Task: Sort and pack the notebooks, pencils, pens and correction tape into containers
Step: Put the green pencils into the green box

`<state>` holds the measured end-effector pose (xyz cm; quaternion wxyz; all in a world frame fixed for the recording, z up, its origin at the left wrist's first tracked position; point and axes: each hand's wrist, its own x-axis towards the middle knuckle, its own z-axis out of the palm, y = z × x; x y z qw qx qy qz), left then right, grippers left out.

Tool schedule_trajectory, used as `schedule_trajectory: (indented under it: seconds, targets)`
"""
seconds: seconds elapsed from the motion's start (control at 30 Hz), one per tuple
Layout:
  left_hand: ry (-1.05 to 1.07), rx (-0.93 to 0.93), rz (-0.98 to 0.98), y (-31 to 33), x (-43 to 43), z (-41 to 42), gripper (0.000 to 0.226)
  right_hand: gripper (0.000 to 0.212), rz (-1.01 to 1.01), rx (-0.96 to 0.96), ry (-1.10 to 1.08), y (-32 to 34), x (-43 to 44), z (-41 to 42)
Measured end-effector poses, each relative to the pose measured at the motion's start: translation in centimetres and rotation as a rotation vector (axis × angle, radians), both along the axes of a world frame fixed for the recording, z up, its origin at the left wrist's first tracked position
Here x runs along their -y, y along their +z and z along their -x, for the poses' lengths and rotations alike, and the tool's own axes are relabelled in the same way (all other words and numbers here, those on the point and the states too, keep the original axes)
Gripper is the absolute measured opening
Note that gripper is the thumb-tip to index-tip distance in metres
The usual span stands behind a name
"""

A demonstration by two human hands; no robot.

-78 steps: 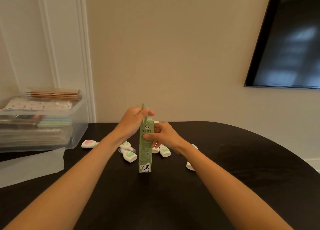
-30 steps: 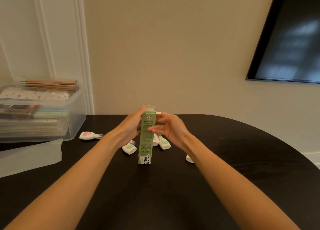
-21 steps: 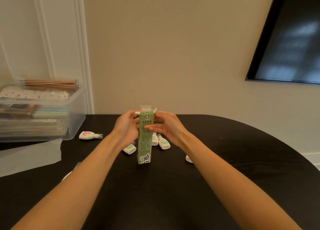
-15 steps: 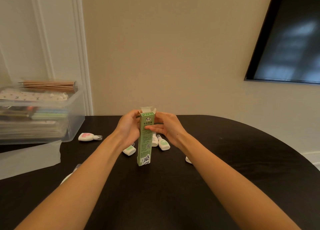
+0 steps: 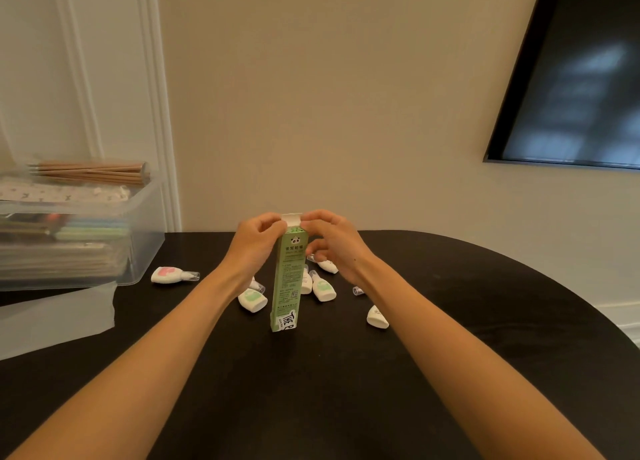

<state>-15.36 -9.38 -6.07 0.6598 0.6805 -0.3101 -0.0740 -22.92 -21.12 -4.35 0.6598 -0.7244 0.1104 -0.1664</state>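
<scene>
A tall green pencil box (image 5: pixel 289 279) stands upright on the black table (image 5: pixel 311 390). My left hand (image 5: pixel 254 243) and my right hand (image 5: pixel 332 241) pinch the white top flap of the box from either side. Several white correction tapes lie behind and beside the box: one with a green label (image 5: pixel 252 300), another green-labelled one (image 5: pixel 323 288), a pink one (image 5: pixel 169 274) to the left, and a plain white one (image 5: pixel 377 317) to the right.
A clear plastic bin (image 5: pixel 74 227) at the far left holds stacked notebooks, with a bundle of wooden pencils (image 5: pixel 93 172) lying on top. Its translucent lid (image 5: pixel 55 317) lies flat in front of it. A dark screen (image 5: pixel 571 72) hangs on the wall at right.
A green pencil stuck out of the box top under my left hand earlier; it is now out of sight. Both hands have risen from the box's sides to its white top flap.
</scene>
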Motion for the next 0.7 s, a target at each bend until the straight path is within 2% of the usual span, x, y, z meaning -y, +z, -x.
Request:
schedule_trajectory:
  seconds: [0.17,0.27,0.4,0.5,0.7]
  targets:
    - [0.051,0.069,0.033,0.3,-0.6,-0.6,0.012,0.018,0.084,0.099,0.014,0.4,-0.1,0.1]
    - [0.103,0.145,0.047,0.5,-0.9,-0.5,0.012,0.019,0.027,0.125,0.028,0.3,-0.4,0.0]
    - [0.110,0.112,0.058,0.4,-1.0,-0.5,0.008,0.014,0.055,0.168,0.005,-0.1,-0.7,-0.2]
    - [0.090,0.092,0.068,0.5,-1.0,-0.6,0.013,0.010,0.138,0.190,-0.047,-0.4,-0.9,-0.3]
    - [0.053,0.114,0.072,0.6,-1.1,-0.5,0.025,0.007,0.153,0.192,-0.075,-0.6,-0.6,-0.4]
